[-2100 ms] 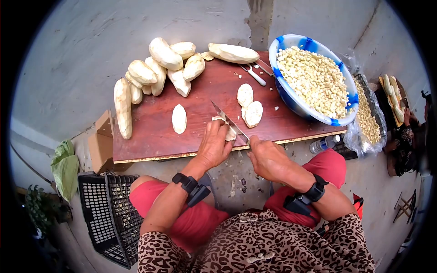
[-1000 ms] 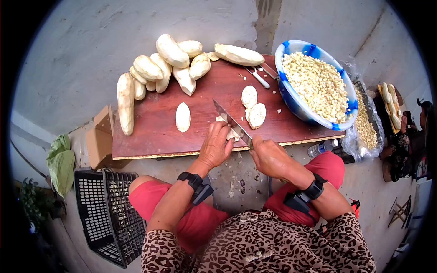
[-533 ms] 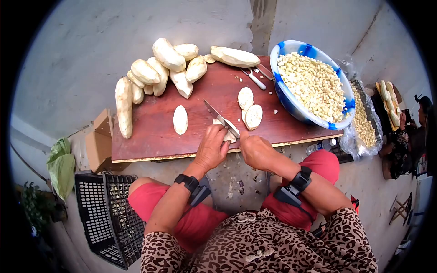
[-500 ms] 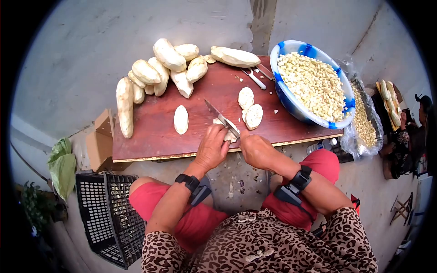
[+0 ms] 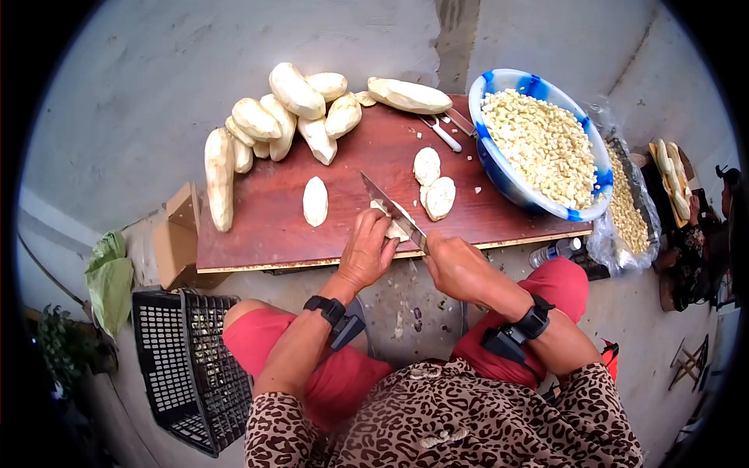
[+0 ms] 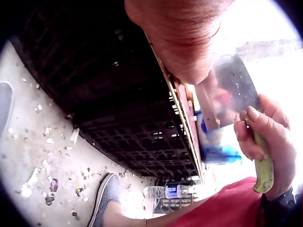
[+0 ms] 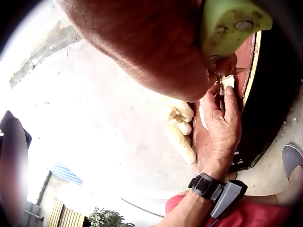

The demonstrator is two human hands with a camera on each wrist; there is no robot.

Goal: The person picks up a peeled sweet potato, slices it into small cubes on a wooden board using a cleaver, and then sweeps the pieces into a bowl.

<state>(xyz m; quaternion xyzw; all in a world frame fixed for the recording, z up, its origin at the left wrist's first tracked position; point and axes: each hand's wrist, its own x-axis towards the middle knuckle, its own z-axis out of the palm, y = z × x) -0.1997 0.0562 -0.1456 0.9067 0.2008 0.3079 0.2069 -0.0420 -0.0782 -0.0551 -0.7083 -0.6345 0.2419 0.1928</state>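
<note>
A pale root piece (image 5: 399, 231) lies mid-frame near the front edge of the reddish tabletop (image 5: 265, 234), pinched in the left hand (image 5: 365, 253); the right hand (image 5: 466, 269) grips a knife (image 5: 390, 204). Peeled roots (image 5: 295, 90) pile upper left, a basin (image 5: 499, 171) stands upper right, grey wall (image 5: 156, 93) behind.

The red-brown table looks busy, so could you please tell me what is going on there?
A person holds a knife in the right hand, its blade at a pale root piece that the left hand steadies on the table. Peeled roots are piled towards the far edge. One slice lies alone and two more slices lie together nearer the bowl, which is full of small diced pieces.
</note>
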